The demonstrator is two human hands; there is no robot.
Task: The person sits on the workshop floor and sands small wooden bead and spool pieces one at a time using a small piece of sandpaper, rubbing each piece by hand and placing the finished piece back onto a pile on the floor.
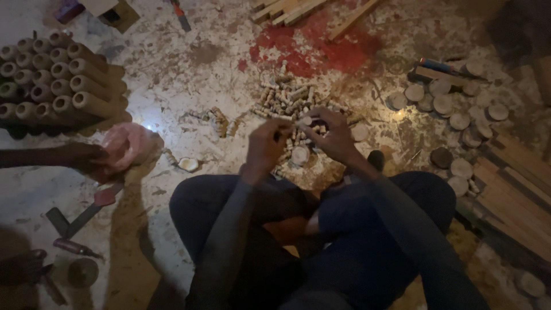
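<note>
I sit on the floor with my knees apart. My left hand [267, 143] and my right hand [333, 136] meet in front of me, fingers pinched together on a small wooden round piece [306, 121]. Just beyond them lies a pile of small wooden pegs [287, 99]. A pale wooden disc [300, 155] rests on the floor under my hands. What exactly each finger grips is hard to make out in the dim light.
Another person's hand [92, 161] at the left holds a pink lump [129, 143]. Stacked cardboard tubes [54, 74] lie at far left. Wooden discs [453, 106] and wooden slats [516, 189] lie at right. Hand tools [74, 221] lie at lower left.
</note>
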